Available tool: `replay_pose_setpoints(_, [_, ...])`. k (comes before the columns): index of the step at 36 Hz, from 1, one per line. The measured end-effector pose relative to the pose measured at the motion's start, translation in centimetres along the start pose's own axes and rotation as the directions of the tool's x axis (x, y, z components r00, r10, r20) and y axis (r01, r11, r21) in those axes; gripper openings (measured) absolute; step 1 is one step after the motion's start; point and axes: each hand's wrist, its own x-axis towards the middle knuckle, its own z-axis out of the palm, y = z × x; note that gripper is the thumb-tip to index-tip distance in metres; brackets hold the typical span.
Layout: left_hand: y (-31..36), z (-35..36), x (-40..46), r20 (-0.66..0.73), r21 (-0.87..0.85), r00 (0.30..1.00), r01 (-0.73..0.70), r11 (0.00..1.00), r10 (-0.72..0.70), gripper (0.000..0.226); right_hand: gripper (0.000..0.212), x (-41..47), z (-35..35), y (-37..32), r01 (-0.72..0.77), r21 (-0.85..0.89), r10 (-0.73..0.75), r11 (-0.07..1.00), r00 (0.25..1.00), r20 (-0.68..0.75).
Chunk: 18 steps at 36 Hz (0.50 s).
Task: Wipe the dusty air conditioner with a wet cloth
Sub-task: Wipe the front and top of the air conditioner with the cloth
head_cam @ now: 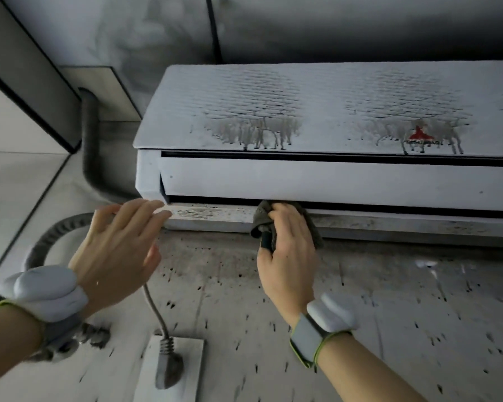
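Here the wall below the unit fills the lower frame, grey and spattered with dark drip marks. Mounted on it, the air conditioner spans the upper right, its white front panel streaked with grey runs of wet dust (a red logo shows through them near the right). A ribbed grey hose drops beside the unit's left end and curves away along the wall. Lower down, a grey plug sits in a white socket plate, its cord rising toward the left hand.

The left hand is spread flat, its straight fingers resting on the unit's lower left corner and holding nothing. The right hand has its fingers curled round a bunched grey cloth, pressing it against the underside edge by the air outlet slot. Each wrist carries a pale strapped device.
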Motion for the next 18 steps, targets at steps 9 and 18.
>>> replay_pose_setpoints(9, [-5.4,1.4,-2.4,0.068,-0.121,0.984,0.174,0.977,-0.167,0.059,0.042,-0.3,4.9,-5.8,0.035,0.004,-0.036,0.999,0.999,0.038])
replay_pose_setpoints(18, [-7.3,2.2,-2.4,0.078,-0.184,0.978,0.205,0.961,-0.193,0.059,0.041,-0.2,8.3,-10.1,0.038,-0.014,-0.036,0.999,0.997,0.074])
